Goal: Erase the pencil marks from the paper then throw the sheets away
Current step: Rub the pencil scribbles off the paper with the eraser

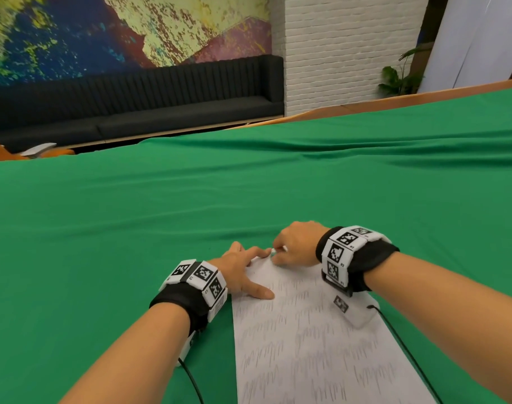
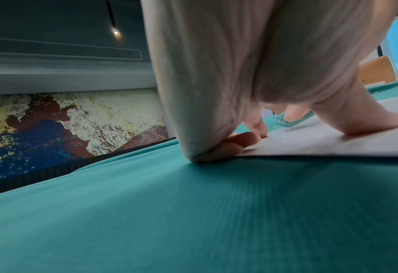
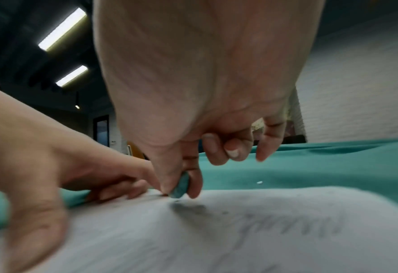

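A white sheet of paper (image 1: 307,339) covered with rows of grey pencil strokes lies on the green cloth in front of me. My left hand (image 1: 243,272) rests on its far left corner, fingers spread and pressing it flat. My right hand (image 1: 292,249) pinches a small teal eraser (image 3: 181,186) between thumb and forefinger and holds its tip against the far edge of the paper (image 3: 216,230). In the left wrist view the eraser (image 2: 291,120) shows beyond my left hand's thumb (image 2: 366,120), low against the paper (image 2: 333,144).
The green cloth (image 1: 249,199) covers the whole table. A dark bench (image 1: 132,106) stands along the mural wall behind it. Black cables (image 1: 406,345) run from both wrist units across the paper's right edge and the cloth.
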